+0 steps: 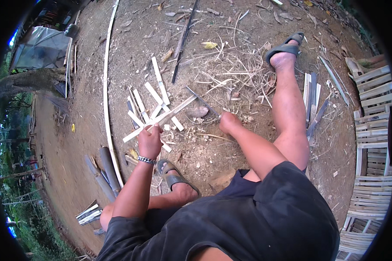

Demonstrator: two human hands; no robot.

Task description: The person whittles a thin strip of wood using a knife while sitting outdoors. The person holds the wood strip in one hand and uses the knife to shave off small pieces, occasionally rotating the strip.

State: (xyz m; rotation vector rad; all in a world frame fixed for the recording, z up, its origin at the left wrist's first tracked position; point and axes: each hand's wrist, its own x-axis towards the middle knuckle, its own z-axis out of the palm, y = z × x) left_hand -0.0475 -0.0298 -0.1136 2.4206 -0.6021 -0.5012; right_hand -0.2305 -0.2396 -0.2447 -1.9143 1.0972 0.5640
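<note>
My left hand (pixel 150 140) is closed around a pale bamboo strip (pixel 178 108), which slants up to the right from a little beyond the wrist with the silver bracelet. My right hand (pixel 229 123) grips a knife, its handle mostly hidden in the fist. The dark, narrow knife blade (pixel 207 104) points up and to the left, crossing the strip's far end; it seems to touch there. Under and beyond my left hand, several short split bamboo pieces (pixel 153 93) lie spread on the dirt.
Curly bamboo shavings (pixel 235 76) cover the ground ahead. A long pale pole (pixel 105 82) and a dark rod (pixel 185 41) lie there. Thick bamboo lengths (pixel 109 167) rest at left, more split pieces (pixel 311 95) beside my right leg. A slatted bamboo structure (pixel 372 143) stands at far right.
</note>
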